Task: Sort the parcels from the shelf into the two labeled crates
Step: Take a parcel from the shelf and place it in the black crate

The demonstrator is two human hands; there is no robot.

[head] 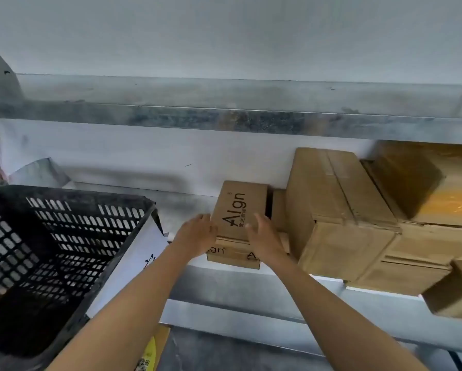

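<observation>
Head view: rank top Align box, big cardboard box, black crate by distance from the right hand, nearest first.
1. Top Align box: at the fingers of the right hand.
2. Big cardboard box: just right of that hand.
3. Black crate: far left, beyond the left hand.

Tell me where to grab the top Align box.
Probably its two long sides, one hand each, from the front. The top Align box lies flat on a second box, near end toward you; a large carton crowds its right.

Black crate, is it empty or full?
Empty, as far as visible: the black crate shows bare mesh walls down to its dark bottom, nothing inside.
</observation>
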